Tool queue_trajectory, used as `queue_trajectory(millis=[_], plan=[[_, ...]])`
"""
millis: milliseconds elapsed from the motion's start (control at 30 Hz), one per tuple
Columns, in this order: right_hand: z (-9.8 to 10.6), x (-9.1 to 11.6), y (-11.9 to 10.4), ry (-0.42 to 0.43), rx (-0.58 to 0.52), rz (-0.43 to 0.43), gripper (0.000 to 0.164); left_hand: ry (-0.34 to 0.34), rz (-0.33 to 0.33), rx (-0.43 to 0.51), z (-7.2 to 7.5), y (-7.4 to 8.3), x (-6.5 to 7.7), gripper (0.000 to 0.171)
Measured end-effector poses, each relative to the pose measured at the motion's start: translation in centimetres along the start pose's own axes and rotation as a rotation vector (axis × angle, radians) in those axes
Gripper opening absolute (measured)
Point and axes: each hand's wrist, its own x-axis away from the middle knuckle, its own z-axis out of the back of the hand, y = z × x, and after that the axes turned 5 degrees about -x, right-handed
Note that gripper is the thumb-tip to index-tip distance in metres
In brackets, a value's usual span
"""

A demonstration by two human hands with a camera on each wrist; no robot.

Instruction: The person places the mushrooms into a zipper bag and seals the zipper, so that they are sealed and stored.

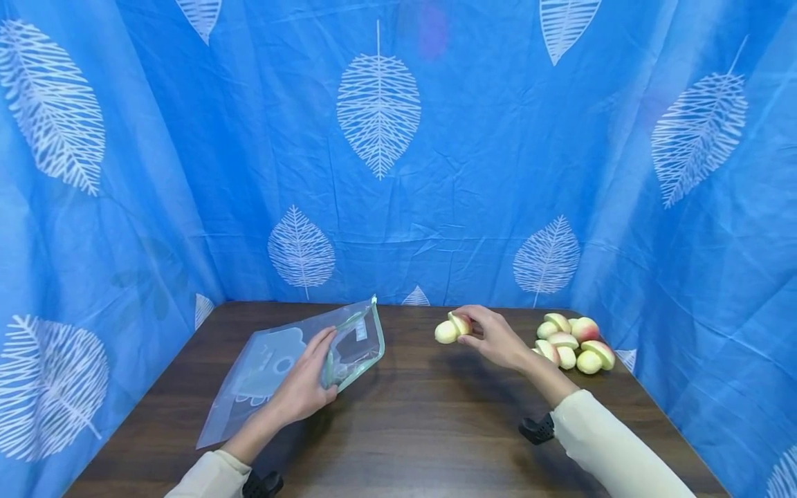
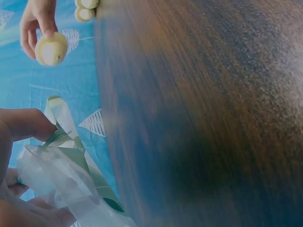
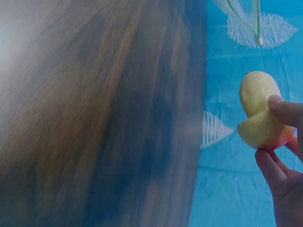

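With its thumb and fingers, my right hand (image 1: 500, 340) pinches a toy mushroom (image 1: 445, 332) by its pink-and-yellow cap, and the pale, rounded stem points left. In the right wrist view, the mushroom (image 3: 259, 94) shows its thick stem and wide cap. My left hand (image 1: 305, 384) grips a clear zip bag (image 1: 355, 349) near its green-edged mouth, which gapes to the right. The bag's body, printed with a pale blue shape, slants down to the left under the hand. In the left wrist view, fingers curl around the bag's crumpled plastic (image 2: 57, 175). Some fingers are hidden.
A pile of several similar mushrooms (image 1: 563, 340) lies at the right side of the dark wooden table (image 1: 429, 429). A blue curtain (image 1: 398, 207) with white leaf prints stands behind the table and along both sides. Black straps circle both wrists.
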Motion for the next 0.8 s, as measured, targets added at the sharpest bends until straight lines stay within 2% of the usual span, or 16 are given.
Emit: queue_trajectory(millis=[267,533,800], plan=[[-2.0,-2.5,-1.4,-0.007,-0.027,0.059,0.051,0.018,-0.050,-0.006,0.1,0.1,0.0,0.100],[-3.9,-4.8,-3.4,-0.052,-0.050,0.081,0.050,0.003,-0.045,-0.017,0.2,0.3,0.0,0.101],[-5.2,-6.8,-5.3,-0.060,-0.052,0.181,0.050,0.003,-0.047,-0.023,0.5,0.4,-0.2,0.101]])
